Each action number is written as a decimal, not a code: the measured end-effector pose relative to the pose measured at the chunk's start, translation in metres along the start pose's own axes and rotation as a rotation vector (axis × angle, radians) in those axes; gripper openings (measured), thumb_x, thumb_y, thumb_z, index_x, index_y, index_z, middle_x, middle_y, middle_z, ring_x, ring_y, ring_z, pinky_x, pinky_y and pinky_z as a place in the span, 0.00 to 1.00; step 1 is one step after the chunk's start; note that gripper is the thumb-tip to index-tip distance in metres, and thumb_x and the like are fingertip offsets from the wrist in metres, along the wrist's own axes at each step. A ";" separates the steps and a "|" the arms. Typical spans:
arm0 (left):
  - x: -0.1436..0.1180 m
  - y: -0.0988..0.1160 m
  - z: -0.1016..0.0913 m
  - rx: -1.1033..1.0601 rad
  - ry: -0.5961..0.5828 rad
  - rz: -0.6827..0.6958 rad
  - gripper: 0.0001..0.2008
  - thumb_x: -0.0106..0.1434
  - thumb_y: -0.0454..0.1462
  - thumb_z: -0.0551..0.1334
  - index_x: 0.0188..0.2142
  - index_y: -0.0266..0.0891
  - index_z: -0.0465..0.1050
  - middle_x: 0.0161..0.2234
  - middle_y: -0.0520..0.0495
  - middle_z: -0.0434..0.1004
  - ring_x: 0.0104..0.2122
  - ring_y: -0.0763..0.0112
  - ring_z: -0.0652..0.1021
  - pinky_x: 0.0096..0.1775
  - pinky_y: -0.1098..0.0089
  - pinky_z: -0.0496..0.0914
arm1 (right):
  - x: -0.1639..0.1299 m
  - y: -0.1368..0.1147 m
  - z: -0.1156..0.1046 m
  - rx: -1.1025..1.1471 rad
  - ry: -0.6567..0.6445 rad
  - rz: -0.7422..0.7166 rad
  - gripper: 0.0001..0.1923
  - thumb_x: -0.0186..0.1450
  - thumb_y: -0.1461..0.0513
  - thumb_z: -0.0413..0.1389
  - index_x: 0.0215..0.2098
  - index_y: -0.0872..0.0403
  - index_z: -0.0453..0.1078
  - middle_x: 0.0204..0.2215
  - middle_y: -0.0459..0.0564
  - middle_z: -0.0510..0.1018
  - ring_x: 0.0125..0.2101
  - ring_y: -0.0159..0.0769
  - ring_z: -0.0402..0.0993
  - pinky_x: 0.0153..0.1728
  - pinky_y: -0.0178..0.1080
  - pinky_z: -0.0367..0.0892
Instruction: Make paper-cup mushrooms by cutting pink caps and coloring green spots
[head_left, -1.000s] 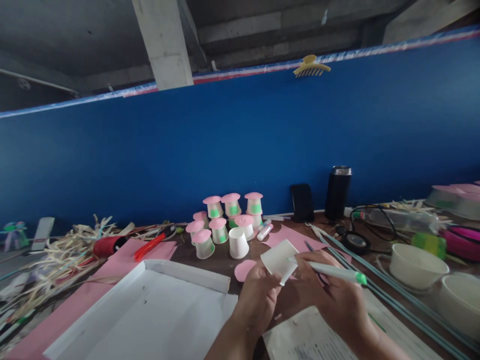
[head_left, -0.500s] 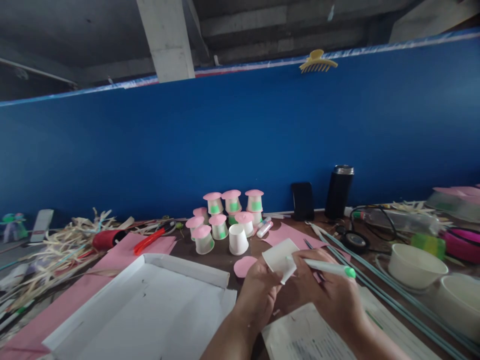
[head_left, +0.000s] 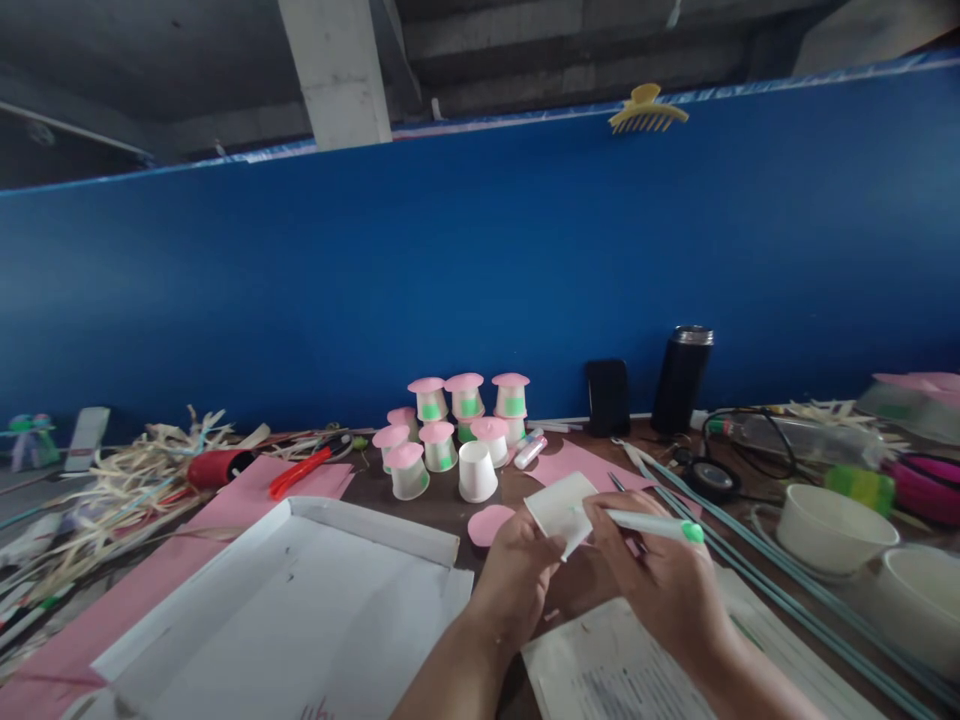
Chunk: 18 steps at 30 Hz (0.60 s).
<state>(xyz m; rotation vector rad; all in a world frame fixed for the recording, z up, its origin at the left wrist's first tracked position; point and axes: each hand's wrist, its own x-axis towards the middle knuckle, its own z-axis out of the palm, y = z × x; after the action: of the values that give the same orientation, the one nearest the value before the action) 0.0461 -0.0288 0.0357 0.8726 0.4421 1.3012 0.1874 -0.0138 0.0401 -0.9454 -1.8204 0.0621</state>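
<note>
My left hand [head_left: 517,570] grips a white paper cup [head_left: 559,505], tipped on its side. In my right hand [head_left: 660,575] is a white marker with a green end [head_left: 652,524], its tip against the cup's wall, where a small green mark shows. A pink paper disc [head_left: 490,525] lies just left of the cup. Behind it a plain white cup [head_left: 478,473] stands upside down, beside several upturned cups with pink paper tops [head_left: 439,447], many with green patches on their sides.
To the left lie a shallow white box [head_left: 277,600], pink paper [head_left: 247,495], red-handled scissors [head_left: 300,472] and pale strips [head_left: 165,475]. At right are blue-grey cords [head_left: 757,560], white bowls [head_left: 836,530], a black flask [head_left: 681,380] and a phone [head_left: 607,398]. Printed sheets [head_left: 611,665] lie in front.
The marker's tip has come onto the cup's side, and a small green mark shows there now. Both hands keep their hold. The view has shifted slightly.
</note>
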 end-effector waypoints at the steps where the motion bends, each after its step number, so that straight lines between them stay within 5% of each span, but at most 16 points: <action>1: 0.000 0.000 0.000 0.000 0.001 -0.001 0.22 0.54 0.28 0.63 0.49 0.36 0.73 0.43 0.41 0.79 0.48 0.58 0.74 0.51 0.62 0.63 | 0.000 0.000 0.000 -0.001 0.003 -0.004 0.06 0.65 0.61 0.52 0.34 0.51 0.70 0.31 0.47 0.78 0.35 0.37 0.75 0.41 0.38 0.66; 18: 0.000 -0.002 0.000 -0.072 0.077 -0.038 0.20 0.50 0.28 0.64 0.45 0.33 0.75 0.43 0.38 0.78 0.47 0.55 0.75 0.50 0.62 0.64 | 0.001 -0.002 0.000 -0.051 -0.005 0.026 0.08 0.66 0.60 0.51 0.32 0.53 0.70 0.29 0.48 0.77 0.33 0.37 0.75 0.35 0.36 0.67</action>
<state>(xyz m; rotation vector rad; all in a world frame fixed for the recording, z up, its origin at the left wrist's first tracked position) 0.0474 -0.0285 0.0338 0.7530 0.4675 1.3105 0.1863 -0.0145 0.0417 -1.0050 -1.8217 0.0343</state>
